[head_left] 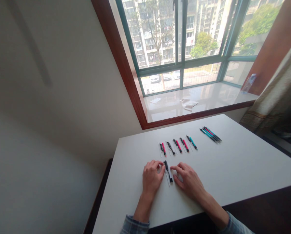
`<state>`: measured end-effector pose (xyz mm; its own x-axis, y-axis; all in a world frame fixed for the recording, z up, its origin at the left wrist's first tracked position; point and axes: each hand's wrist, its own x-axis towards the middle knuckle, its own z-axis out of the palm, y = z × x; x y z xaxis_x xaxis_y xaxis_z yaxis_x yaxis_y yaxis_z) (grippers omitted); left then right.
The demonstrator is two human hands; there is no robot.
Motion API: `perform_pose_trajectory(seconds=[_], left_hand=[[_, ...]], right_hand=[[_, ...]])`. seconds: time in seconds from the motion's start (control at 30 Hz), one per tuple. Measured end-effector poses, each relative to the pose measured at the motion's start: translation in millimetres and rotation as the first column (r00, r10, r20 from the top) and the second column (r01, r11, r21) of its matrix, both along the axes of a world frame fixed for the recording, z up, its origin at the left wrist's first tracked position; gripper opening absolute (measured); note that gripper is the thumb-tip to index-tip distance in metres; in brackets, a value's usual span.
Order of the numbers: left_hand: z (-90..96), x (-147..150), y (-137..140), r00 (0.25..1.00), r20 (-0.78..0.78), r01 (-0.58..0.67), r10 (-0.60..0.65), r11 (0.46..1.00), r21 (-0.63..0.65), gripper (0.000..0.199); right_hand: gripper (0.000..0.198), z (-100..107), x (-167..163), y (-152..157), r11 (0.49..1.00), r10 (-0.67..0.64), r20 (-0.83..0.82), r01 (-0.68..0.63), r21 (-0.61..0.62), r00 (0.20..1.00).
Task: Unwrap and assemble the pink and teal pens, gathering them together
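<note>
Both my hands rest on a white table (245, 169), either side of a black pen in a clear sleeve (168, 171). My left hand (151, 177) has its fingertips curled at the sleeve's left edge, touching it. On the other edge lie the fingertips of my right hand (187, 179). Whether either hand pinches the sleeve, I cannot tell. Beyond them lies a row of several sleeved pens (177, 145), pink, black and teal. A loose bunch of pens (211, 134) lies further right.
The table stands against a white wall under a bay window with a wood-trimmed white sill (199, 104). A crumpled cloth (188, 104) lies on the sill. A curtain (279, 94) hangs at the right. The table's near edge is dark.
</note>
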<state>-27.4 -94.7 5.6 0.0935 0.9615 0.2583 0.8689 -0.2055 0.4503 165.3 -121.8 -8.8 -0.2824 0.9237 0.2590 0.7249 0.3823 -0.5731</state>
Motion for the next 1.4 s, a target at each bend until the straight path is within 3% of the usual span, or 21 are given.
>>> perform_pose_trajectory(seconds=[0.5,0.73,0.83,0.93,1.07,1.2,1.4], left_hand=[[-1.5,2.0,1.1,0.999,0.021,-0.026,0.025,1.0,0.004,0.01],[0.5,-2.8,0.2,0.996,0.087,-0.03,0.031,0.999,-0.012,0.013],[4.6,-5.9,0.7,0.989,0.143,-0.037,0.038,0.999,-0.01,0.014],[15.2,-6.0,4.9,0.983,0.18,-0.03,0.029,1.0,0.007,0.015],[34.8,-3.3,22.0,0.978,0.209,-0.035,0.017,0.996,0.082,0.015],[43.0,-6.4,50.7,0.973,0.229,-0.049,0.015,0.988,0.146,0.015],[27.9,-25.6,77.2,0.96,0.244,-0.176,0.134,0.971,0.16,0.016]], right_hand=[[0.031,-1.7,-0.7,1.0,1.0,-0.005,-0.005,0.005,0.002,1.0],[0.024,9.3,30.4,4.1,0.993,0.038,-0.185,-0.057,-0.101,0.982],[0.02,14.7,68.6,28.5,0.997,-0.074,-0.15,0.068,-0.042,0.986],[0.021,14.9,114.5,73.7,0.971,-0.232,-0.092,0.237,0.043,0.968],[0.022,2.2,161.3,139.7,0.868,-0.463,-0.003,0.454,0.204,0.887],[0.024,-22.2,176.1,175.8,0.803,-0.565,0.099,0.518,0.294,0.819],[0.024,-45.3,176.2,184.5,0.825,-0.539,0.133,0.489,0.284,0.832]])
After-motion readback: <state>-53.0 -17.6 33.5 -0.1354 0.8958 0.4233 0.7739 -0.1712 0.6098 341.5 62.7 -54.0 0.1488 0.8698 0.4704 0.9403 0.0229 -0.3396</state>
